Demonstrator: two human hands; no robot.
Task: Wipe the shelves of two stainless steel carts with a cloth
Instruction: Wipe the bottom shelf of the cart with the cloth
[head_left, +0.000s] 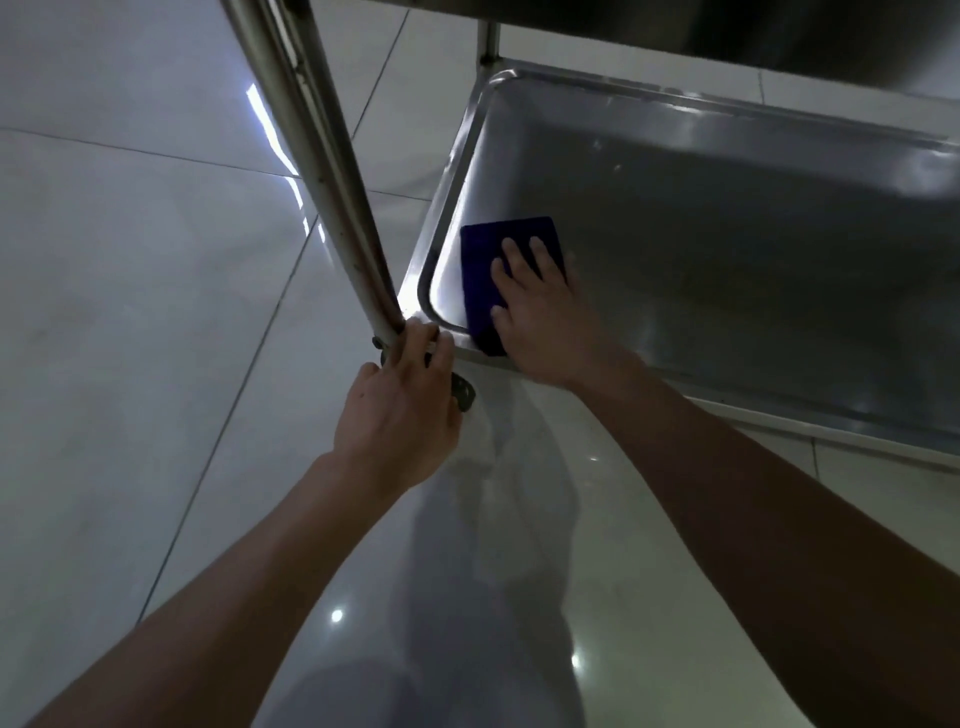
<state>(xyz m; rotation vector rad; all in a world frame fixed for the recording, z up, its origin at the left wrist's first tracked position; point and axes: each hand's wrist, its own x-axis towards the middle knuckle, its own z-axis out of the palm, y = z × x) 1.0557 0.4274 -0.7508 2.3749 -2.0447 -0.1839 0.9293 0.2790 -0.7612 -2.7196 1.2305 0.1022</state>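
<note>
A stainless steel cart's bottom shelf (727, 218) fills the upper right, a shallow tray with a raised rim. A folded dark blue cloth (485, 265) lies flat in its near left corner. My right hand (540, 322) presses down on the cloth with fingers spread over it. My left hand (402, 410) is wrapped around the lower end of the cart's near corner post (322, 156), just above the wheel. An upper shelf (779, 31) hangs over the far right.
A caster wheel (463, 395) sits under the gripped corner, partly hidden by my left hand. Glossy pale floor tiles (130, 312) stretch to the left and below. A second cart post (488, 41) rises at the shelf's far corner.
</note>
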